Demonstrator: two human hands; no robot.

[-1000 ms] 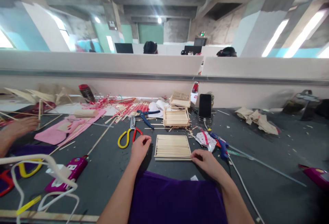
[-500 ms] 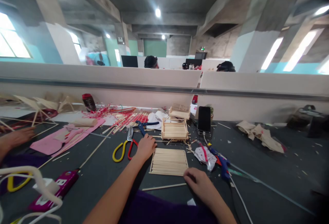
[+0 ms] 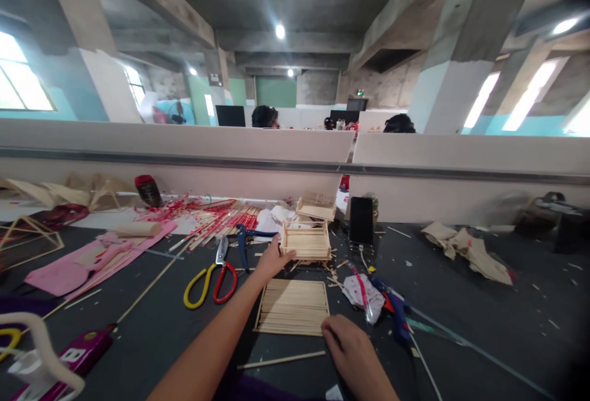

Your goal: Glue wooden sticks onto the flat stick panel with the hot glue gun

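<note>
My left hand (image 3: 273, 258) reaches to the left front corner of a small wooden stick tray (image 3: 306, 242), with thumb and fingers apart; whether it touches the tray, I cannot tell. Closer to me lies a flat panel of wooden sticks (image 3: 293, 307) with a raised stick border. My right hand (image 3: 346, 341) rests at the panel's lower right corner, fingers curled and their tips hidden. A loose wooden stick (image 3: 282, 360) lies in front of the panel. Left of my left hand are red-and-yellow-handled scissors (image 3: 220, 275) and a blue-handled cutter (image 3: 243, 246).
A blue glue gun (image 3: 397, 310) and crumpled plastic wrap (image 3: 363, 293) lie right of the panel. A phone (image 3: 361, 221) stands behind them. Red-marked sticks (image 3: 230, 220) cover the back left. A purple power strip (image 3: 83, 355) sits at front left. A low partition (image 3: 184, 171) runs behind.
My left hand has moved from the panel's upper left corner to the small tray, and its fingers have spread. My right hand stays by the panel. Another person's hand at far left has left view.
</note>
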